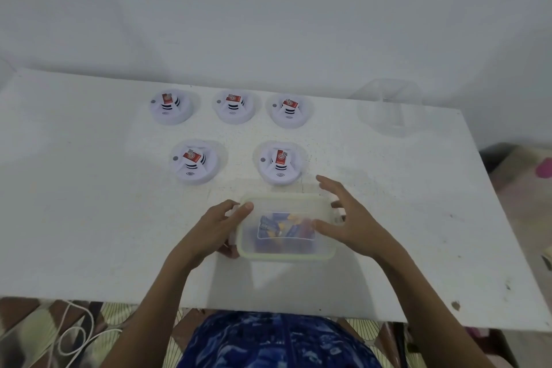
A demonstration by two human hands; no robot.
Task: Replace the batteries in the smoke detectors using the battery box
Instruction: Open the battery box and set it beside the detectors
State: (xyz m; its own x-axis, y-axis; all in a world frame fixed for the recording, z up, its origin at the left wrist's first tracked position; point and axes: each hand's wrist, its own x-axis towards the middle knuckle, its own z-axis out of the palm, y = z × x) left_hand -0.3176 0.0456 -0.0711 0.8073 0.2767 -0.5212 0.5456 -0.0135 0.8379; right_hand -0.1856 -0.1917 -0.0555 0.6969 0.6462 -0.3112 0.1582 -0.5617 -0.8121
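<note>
As hands (213,225) (351,225) flank one box (285,254), detectors (171,107) (234,106) (289,111) (193,162) (280,163) — five

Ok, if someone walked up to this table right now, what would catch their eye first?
Probably the five white smoke detectors with red labels on top, laid out in two rows in the middle of the table. Nearer the person, a lidded plastic box with batteries showing through sits between the hands: the left hand grips its left end, the right hand spreads open over its right side.
</note>
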